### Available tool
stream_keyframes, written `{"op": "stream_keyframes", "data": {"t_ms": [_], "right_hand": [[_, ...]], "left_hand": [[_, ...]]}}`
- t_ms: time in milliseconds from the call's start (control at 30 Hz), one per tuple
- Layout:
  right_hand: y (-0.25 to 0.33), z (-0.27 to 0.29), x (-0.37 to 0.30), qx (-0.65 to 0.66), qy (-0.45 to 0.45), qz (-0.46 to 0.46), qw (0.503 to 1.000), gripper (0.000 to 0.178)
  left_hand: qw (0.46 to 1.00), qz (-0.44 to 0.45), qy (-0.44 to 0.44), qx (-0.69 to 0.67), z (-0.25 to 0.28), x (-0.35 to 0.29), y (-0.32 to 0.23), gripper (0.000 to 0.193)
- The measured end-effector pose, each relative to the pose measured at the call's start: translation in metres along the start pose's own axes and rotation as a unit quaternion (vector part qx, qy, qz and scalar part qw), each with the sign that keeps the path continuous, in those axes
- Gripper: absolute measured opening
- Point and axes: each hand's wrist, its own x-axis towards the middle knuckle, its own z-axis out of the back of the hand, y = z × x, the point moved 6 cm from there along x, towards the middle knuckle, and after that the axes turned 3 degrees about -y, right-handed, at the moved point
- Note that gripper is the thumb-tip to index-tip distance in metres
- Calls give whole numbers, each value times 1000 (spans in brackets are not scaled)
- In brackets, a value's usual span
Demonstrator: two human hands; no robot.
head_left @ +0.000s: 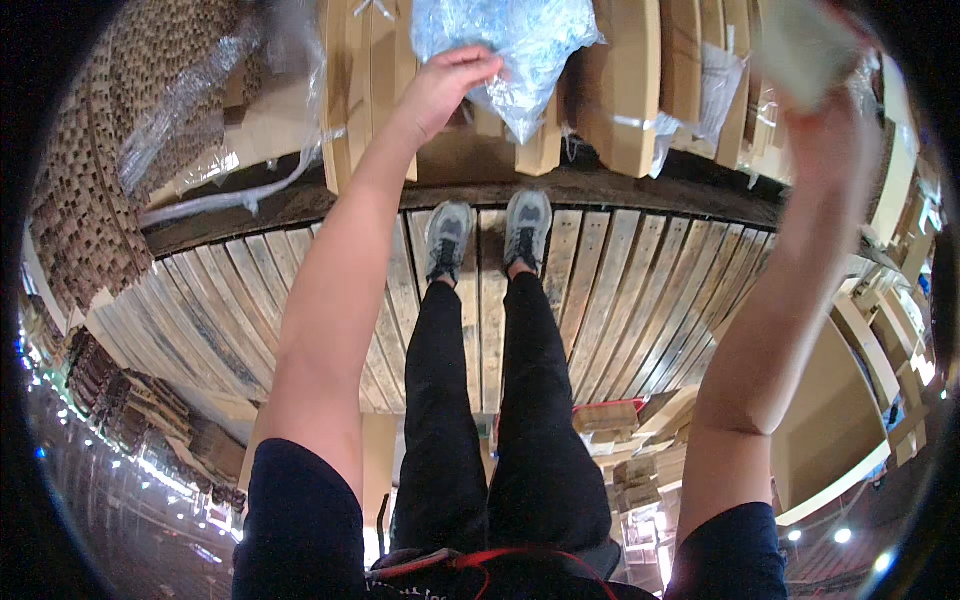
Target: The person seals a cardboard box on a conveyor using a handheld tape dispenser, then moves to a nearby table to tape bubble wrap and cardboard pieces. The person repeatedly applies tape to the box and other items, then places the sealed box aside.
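Observation:
My left hand (455, 82) reaches to the top middle, fingers pressed together at the lower left side of a clear, bluish plastic bag (530, 65). The bag is crumpled and narrows to a point over upright cardboard pieces (612, 90); its upper part runs out of view. At the upper right, my raised right hand (815, 115) is smeared by motion. It grips a pale, greyish flat piece (805, 50) with a reddish edge, too blurred to name more exactly.
I stand on wooden slats (600, 270). Stacked brown cardboard with a honeycomb-like edge (95, 180) rises at the left, with loose plastic film (180, 110) on it. Behind me to the right are a large cardboard sheet (830, 420) and several cardboard pieces.

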Motion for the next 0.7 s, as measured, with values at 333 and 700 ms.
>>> {"op": "stream_keyframes", "data": {"t_ms": [333,700], "right_hand": [[67,-116,-130,308,200,63,928,53],[95,-120,-82,50,193,221,955,36]], "left_hand": [[862,-240,-94,437,-50,7,-81,23],[702,-178,15,689,-103,37,-140,28]]}}
